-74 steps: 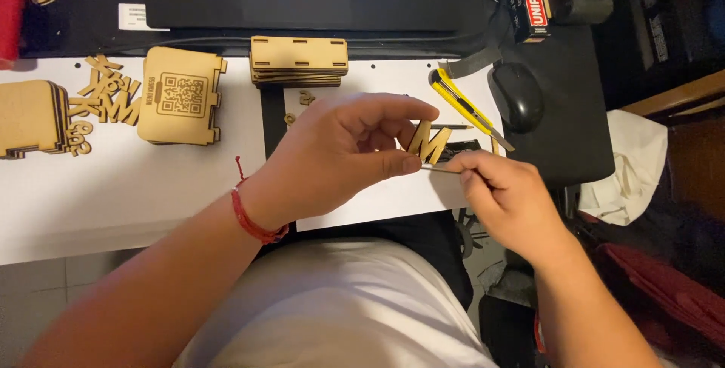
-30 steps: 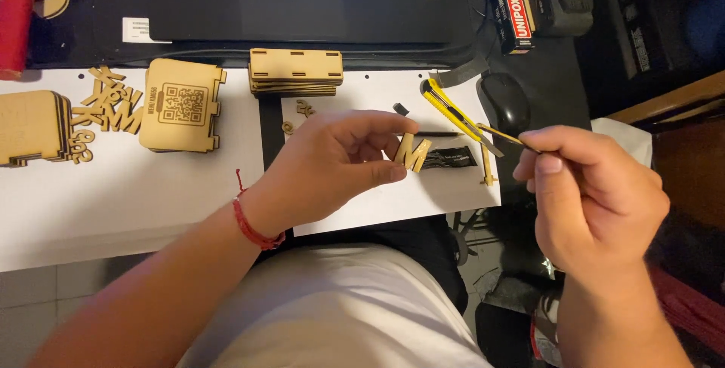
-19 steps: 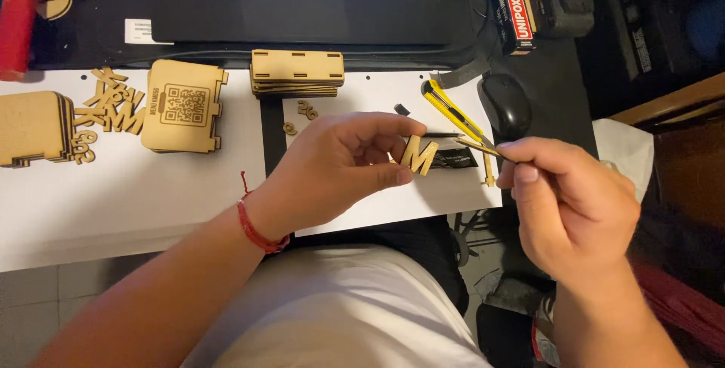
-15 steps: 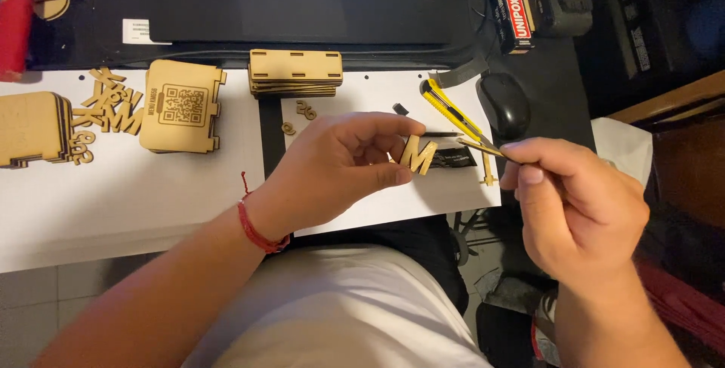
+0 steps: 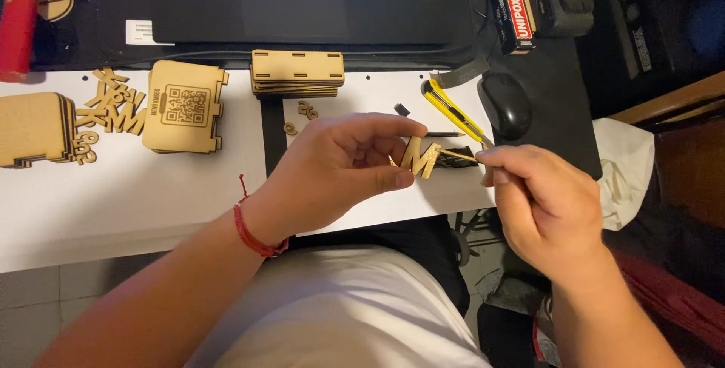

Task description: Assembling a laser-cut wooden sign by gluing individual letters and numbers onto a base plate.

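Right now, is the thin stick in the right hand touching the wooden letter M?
Touching. In the head view the stick held by the right hand reaches the edge of the letter M, pinched in the left hand, with no gap visible.

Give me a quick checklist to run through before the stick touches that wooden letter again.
1. Left hand grips the wooden letter between thumb and fingers: ok.
2. Right hand pinches the thin stick, tip at the letter's edge: ok.
3. Anything on the stick's tip: cannot tell, too small.
4. Yellow utility knife lies on the table away from both hands: ok; blade out or in: cannot tell.
5. White sheet lies under the work: ok.
6. Letter pile and flat wooden panels lie apart from the hands: ok.
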